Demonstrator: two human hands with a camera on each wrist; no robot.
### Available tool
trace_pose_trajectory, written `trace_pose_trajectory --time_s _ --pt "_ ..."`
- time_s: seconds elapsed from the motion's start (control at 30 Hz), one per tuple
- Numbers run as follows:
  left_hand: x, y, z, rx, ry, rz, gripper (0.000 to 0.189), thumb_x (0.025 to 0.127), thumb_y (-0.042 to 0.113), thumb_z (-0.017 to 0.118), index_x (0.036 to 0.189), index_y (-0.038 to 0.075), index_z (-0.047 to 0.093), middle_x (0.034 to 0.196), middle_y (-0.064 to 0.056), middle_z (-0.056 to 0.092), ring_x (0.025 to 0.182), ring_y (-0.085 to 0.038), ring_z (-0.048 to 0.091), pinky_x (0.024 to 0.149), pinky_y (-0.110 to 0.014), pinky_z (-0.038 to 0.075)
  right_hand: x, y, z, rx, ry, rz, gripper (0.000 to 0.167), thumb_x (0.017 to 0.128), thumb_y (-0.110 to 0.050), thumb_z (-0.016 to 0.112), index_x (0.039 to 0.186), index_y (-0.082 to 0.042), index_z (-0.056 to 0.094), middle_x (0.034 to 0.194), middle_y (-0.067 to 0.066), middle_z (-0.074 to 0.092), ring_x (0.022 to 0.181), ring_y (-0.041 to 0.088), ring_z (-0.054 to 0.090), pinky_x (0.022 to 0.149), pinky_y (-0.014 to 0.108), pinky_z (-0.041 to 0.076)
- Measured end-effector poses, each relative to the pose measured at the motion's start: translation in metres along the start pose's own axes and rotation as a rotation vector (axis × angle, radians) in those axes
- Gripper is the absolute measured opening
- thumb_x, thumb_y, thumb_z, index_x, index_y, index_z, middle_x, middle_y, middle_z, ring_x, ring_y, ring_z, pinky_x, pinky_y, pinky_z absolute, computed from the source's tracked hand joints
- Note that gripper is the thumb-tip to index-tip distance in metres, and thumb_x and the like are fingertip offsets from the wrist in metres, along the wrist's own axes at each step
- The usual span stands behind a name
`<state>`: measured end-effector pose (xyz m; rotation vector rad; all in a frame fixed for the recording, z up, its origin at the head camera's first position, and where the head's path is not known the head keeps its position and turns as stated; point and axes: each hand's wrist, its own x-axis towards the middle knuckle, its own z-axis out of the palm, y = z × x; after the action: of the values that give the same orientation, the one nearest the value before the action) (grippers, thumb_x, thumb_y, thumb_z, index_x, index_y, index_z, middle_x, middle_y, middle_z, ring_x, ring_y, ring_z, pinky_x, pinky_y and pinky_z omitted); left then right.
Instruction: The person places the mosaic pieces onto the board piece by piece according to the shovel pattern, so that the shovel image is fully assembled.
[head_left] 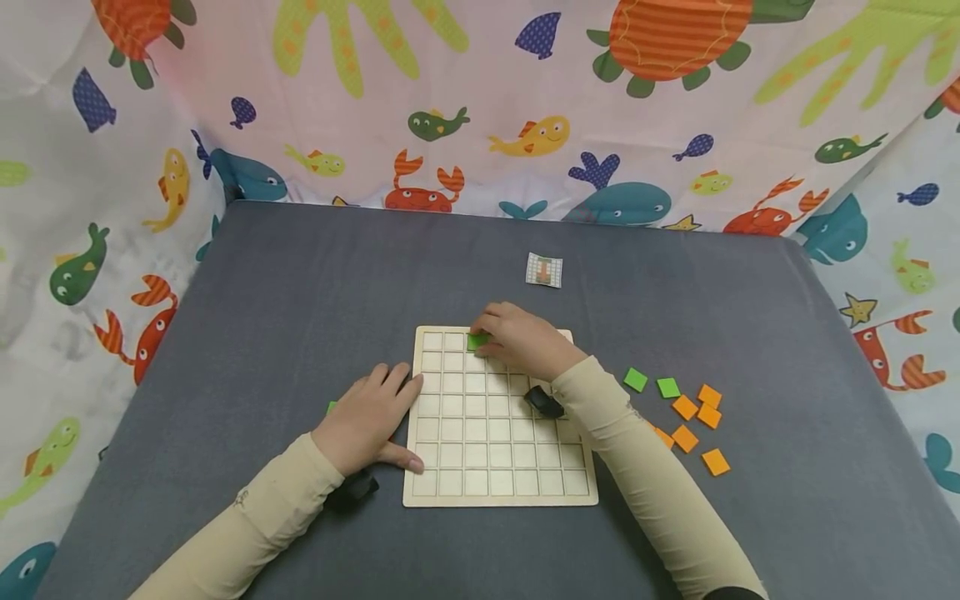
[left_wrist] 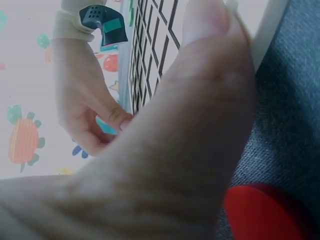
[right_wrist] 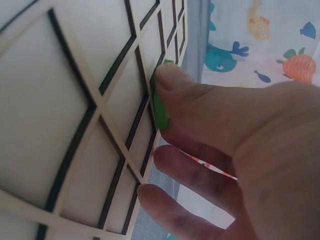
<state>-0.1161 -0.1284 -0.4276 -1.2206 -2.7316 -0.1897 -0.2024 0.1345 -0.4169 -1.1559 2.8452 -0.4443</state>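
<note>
A pale wooden grid board (head_left: 476, 430) with square cells lies on the grey table. My right hand (head_left: 525, 340) pinches a green square tile (head_left: 477, 342) between thumb and fingers, over the top row of cells, left of the middle. In the right wrist view the green tile (right_wrist: 160, 107) tilts against the grid lines, partly covered by the thumb. My left hand (head_left: 367, 418) rests at the board's left edge, thumb on the lower rim and fingers fairly straight. A sliver of another green tile (head_left: 332, 407) shows beside it, mostly hidden.
Right of the board lie two loose green tiles (head_left: 667, 387) and several orange tiles (head_left: 685, 439), some partly behind the right sleeve. A small card (head_left: 543, 270) with a grid picture lies beyond the board. A sea-animal curtain (head_left: 480, 183) borders the table at the back and sides.
</note>
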Motion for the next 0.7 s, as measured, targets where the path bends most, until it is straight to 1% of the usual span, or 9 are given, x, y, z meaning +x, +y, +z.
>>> trace_pose_trajectory --time_s 0.2,0.3,0.53,0.6,0.7 --pt "-0.0024 0.0008 0.0007 0.013 -0.022 -0.02 0.105 0.057 0.072 0.068 0.128 -0.004 0.056 0.12 -0.021 0.053 0.094 -0.03 0.052 0.072 -0.039 0.051 0.0049 0.0003 0.0014 -0.003 0.018 -0.018 0.026 0.087 -0.022 0.071 0.11 -0.011 0.068 0.103 0.001 0.061 0.096 0.016 0.057 0.083 0.028 0.05" --pt "-0.0034 0.0007 0.0008 0.022 -0.017 -0.02 0.104 0.057 0.073 0.068 0.128 -0.003 0.056 0.12 -0.02 0.053 0.094 -0.029 0.052 0.071 -0.039 0.05 0.0067 -0.0004 0.0013 -0.005 0.016 -0.023 0.025 0.087 -0.021 0.072 0.109 -0.011 0.068 0.103 0.001 0.061 0.097 0.017 0.057 0.083 0.029 0.05" --pt "-0.0015 0.0002 0.0032 0.033 0.011 -0.005 0.105 0.057 0.076 0.064 0.127 -0.003 0.057 0.117 -0.019 0.054 0.09 -0.028 0.051 0.068 -0.038 0.049 0.0062 -0.0006 0.0013 -0.005 0.017 0.0 0.023 0.086 -0.022 0.072 0.108 -0.013 0.069 0.102 0.001 0.062 0.095 0.017 0.057 0.081 0.029 0.05" --pt "-0.0012 0.0006 0.0032 0.031 0.013 -0.003 0.105 0.057 0.076 0.065 0.126 -0.003 0.057 0.117 -0.019 0.054 0.09 -0.027 0.051 0.068 -0.038 0.05 0.006 -0.0002 0.001 -0.001 0.015 0.001 0.024 0.086 -0.023 0.072 0.108 -0.013 0.069 0.102 0.001 0.062 0.094 0.017 0.057 0.081 0.029 0.05" --pt "-0.0012 0.0011 0.0021 0.024 0.006 -0.008 0.105 0.057 0.074 0.066 0.127 -0.003 0.056 0.118 -0.019 0.054 0.091 -0.028 0.051 0.07 -0.038 0.05 0.0043 0.0004 -0.003 -0.004 -0.003 0.014 0.03 0.087 -0.029 0.071 0.112 -0.013 0.067 0.105 0.001 0.062 0.097 0.017 0.057 0.082 0.03 0.051"
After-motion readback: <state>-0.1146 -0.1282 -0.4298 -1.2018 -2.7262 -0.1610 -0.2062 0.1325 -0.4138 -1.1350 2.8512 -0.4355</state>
